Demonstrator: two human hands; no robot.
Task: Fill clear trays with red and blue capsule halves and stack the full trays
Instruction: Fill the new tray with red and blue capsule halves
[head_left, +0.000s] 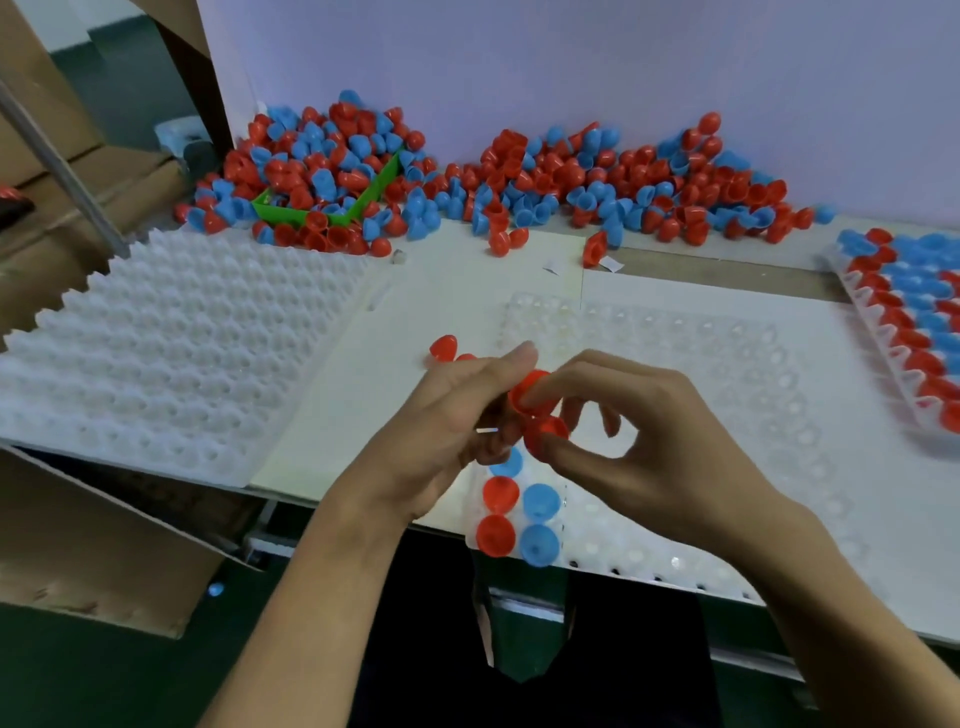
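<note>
Two red capsule halves (537, 415) sit pinched between both hands, just above the near-left corner of the clear tray (727, 415) that lies on the white table (457, 291). The right hand (660, 441) curls its thumb and forefinger round the lower half, while its other fingers arch loosely behind. The left hand (457, 415) meets them from the other side, fingers bent and closed on the red pieces (exactly which fingertip presses which half is hard to tell, since the hands overlap).

Below the hands, the tray's corner pockets hold a few seated halves (519, 512): two red ones in the outer column, two blue ones beside them, and another blue one partly hidden under the left hand. All other pockets of this tray look unfilled. One loose red half (444, 347) lies on the table just beyond the left hand, beside the tray's left edge.

Farther left rests a stack of white empty trays (171, 343), its edge overhanging the table. At the far right, a full tray (904, 322) shows rows of red and blue. Along the back wall spreads a big pile of mixed red and blue halves (519, 182), with a green bin (332, 208) half buried in its left part. Cardboard boxes (57, 145) stand at the left.
</note>
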